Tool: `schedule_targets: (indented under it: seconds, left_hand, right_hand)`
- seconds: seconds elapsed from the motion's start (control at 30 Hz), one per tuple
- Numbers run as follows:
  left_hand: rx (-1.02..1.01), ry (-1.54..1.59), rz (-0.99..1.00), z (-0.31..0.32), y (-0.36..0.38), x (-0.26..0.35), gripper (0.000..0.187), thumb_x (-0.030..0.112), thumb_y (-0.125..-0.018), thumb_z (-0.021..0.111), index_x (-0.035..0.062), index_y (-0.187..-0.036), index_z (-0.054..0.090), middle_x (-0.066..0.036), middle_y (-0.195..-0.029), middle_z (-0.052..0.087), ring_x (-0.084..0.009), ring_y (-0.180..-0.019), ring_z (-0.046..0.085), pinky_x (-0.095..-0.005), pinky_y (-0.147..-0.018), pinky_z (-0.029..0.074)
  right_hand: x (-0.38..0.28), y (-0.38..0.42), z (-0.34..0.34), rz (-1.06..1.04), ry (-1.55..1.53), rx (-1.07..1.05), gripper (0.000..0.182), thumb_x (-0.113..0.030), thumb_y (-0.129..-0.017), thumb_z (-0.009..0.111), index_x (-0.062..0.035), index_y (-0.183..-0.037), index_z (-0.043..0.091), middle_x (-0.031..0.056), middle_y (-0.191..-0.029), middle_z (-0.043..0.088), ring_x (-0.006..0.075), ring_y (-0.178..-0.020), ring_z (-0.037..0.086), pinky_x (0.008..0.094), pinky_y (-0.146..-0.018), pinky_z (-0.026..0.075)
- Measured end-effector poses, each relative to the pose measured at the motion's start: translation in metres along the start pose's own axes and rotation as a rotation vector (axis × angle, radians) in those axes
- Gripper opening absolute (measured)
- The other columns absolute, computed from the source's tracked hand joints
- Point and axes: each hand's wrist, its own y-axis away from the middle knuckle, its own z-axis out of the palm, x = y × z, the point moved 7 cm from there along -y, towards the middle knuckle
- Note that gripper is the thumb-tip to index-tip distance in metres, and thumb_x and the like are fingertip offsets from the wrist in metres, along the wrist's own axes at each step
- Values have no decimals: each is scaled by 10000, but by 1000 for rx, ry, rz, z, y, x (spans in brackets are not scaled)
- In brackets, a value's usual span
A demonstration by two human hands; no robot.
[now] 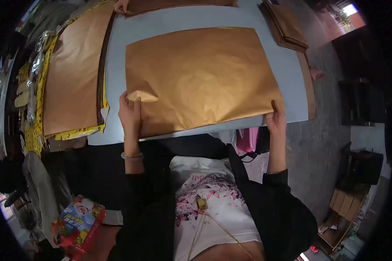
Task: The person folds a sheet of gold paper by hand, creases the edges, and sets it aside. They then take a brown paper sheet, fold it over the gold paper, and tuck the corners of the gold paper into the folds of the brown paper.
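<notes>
A large sheet of brown paper (200, 74) spans the space between my hands, its near edge lifted toward me over the pale tabletop (113, 126). At its left edge my left hand (130, 111) is closed on the paper, and creases fan out from that grip. My right hand (275, 118) pinches the near right corner, thumb on top and the other fingers underneath. Part of the tabletop lies hidden beneath the sheet.
Brown paper on yellow wrapping is stacked on the left (76, 74). A smaller stack of folded brown paper (286, 25) lies at the far right. Another person's hand (121, 6) touches brown paper (174, 5) at the far edge. A colourful red bag (80, 226) stands lower left.
</notes>
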Motion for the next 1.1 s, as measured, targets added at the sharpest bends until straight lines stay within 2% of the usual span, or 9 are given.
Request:
schedule_targets:
  seconds: [0.03,0.1,0.23,0.47,0.53,0.63,0.83,1.0,1.1]
  left_hand:
    - [10,-6,-9,4,9,10,490,144,-882,567,-4,-1330,435,-215,-1242,544,-336,-1142,534,-367,-965,414]
    - [373,-593,484,7,42,77,582,155,-861,590,33,-1388,376,-194,-1406,407,-341,-1308,380,-434,-1063,305]
    - [-173,-338,639,109,110,98,644,297,-875,574,34,-1414,336,-154,-1476,311,-314,-1366,284,-447,-1098,244]
    - [-358,-390,745,145,149,86,683,436,-855,554,131,-1431,347,-91,-1517,247,-266,-1402,208,-435,-1115,203]
    - [-375,-384,768,143,150,87,669,455,-834,572,231,-1428,363,-105,-1523,226,-306,-1401,194,-458,-1112,200]
    - [-373,-397,777,146,150,87,647,427,-838,587,251,-1423,373,-131,-1503,255,-340,-1386,215,-497,-1077,249]
    - [-310,-399,816,150,152,82,697,454,-829,579,188,-1432,355,-140,-1507,251,-335,-1388,219,-481,-1102,213]
    - [-412,-665,838,184,155,60,647,426,-896,476,131,-1449,313,-85,-1528,235,-309,-1407,199,-464,-1118,197]
    - [-542,-437,720,152,156,78,320,312,-929,470,96,-1157,530,-91,-1079,513,-251,-1067,462,-411,-902,368]
  right_hand:
    - [3,3,6,-9,-59,-52,259,-138,-931,562,-28,-1164,537,83,-1172,588,209,-1041,591,305,-863,518]
    - [9,6,14,-12,-114,-106,254,-128,-934,552,-25,-1166,535,86,-1181,587,216,-1053,589,320,-890,514]
    - [13,12,0,-28,-135,38,272,-136,-958,503,-11,-1198,518,104,-1197,585,244,-1093,573,380,-962,471]
    - [13,2,1,-6,-333,-215,311,-201,-974,485,-14,-1222,507,105,-1222,579,260,-1118,561,399,-974,459]
    - [8,7,7,-99,-142,1,357,-237,-972,500,-14,-1251,490,103,-1251,556,252,-1128,547,395,-982,448]
    - [-9,26,50,-158,-69,-62,417,-265,-972,510,-17,-1303,456,99,-1303,504,229,-1161,504,383,-991,432]
    - [-18,102,172,-403,154,-27,433,-259,-974,514,20,-1301,455,114,-1307,485,226,-1166,496,366,-981,420]
    - [59,167,300,-857,1008,-737,484,-139,-915,551,-72,-1376,418,181,-1416,402,284,-1305,396,399,-1061,327]
    - [145,183,315,-1067,1426,-870,572,-64,-847,564,-98,-1395,404,211,-1428,370,347,-1331,344,445,-1107,248]
